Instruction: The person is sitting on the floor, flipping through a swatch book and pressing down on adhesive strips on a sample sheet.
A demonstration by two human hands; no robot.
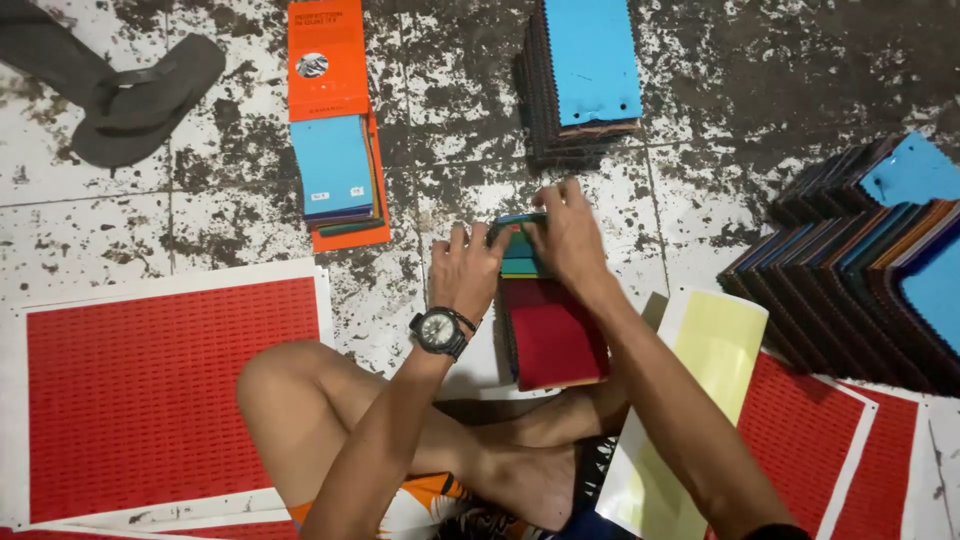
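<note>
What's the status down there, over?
Left hand and right hand both gripping top end of fabric swatch stack. Stack flat on floor. Nothing in the way.

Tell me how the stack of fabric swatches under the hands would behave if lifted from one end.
The swatch stack would probably sag and fan apart: it is many thin loose layers with edges already stepped. Both the left hand and the right hand press its far end, which suggests it shifts easily. It looks fairly hefty for its size.
</note>
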